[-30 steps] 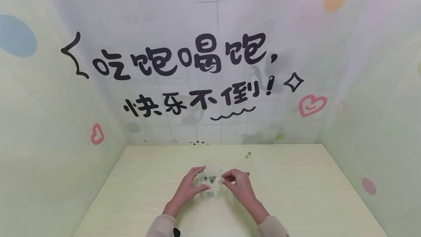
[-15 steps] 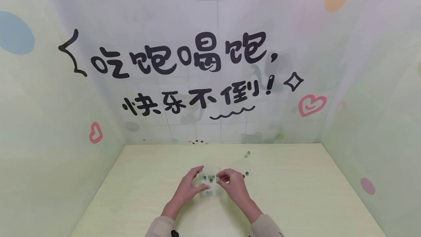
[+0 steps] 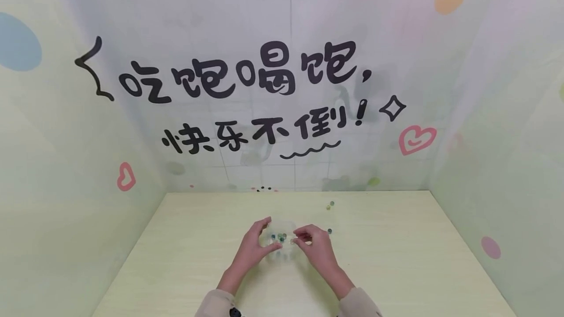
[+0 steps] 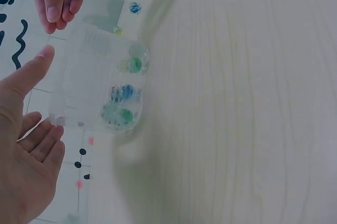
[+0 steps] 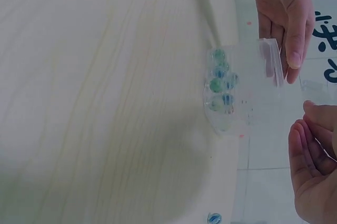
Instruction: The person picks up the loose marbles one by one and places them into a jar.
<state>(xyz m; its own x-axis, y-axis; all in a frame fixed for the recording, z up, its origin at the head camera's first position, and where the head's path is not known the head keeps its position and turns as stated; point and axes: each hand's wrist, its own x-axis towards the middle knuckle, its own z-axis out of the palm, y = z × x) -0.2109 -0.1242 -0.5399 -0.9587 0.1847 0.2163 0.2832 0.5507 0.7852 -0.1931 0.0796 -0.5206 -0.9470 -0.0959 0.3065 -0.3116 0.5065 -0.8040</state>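
Note:
A clear plastic box (image 3: 283, 253) stands on the table with several green and blue glass marbles (image 5: 217, 84) in its bottom. My left hand (image 3: 254, 246) holds the box from its left side, thumb on the near side and fingers toward the far side. At the box's right rim is my right hand (image 3: 316, 246), its thumb and fingertips close together. I see no marble between those fingertips in the wrist views. A dark marble (image 3: 329, 231) lies on the table just right of the right hand.
Farther back on the pale wooden table (image 3: 396, 248) lie a greenish marble (image 3: 332, 203) and a yellowish marble (image 3: 328, 208). A printed cloth wall (image 3: 246, 170) with black lettering rises along the back edge, with similar walls at both sides.
My right hand has moved left to the box rim with a marble in its fingertips, then back slightly; the marble no longer shows there. My left hand keeps its hold on the box.

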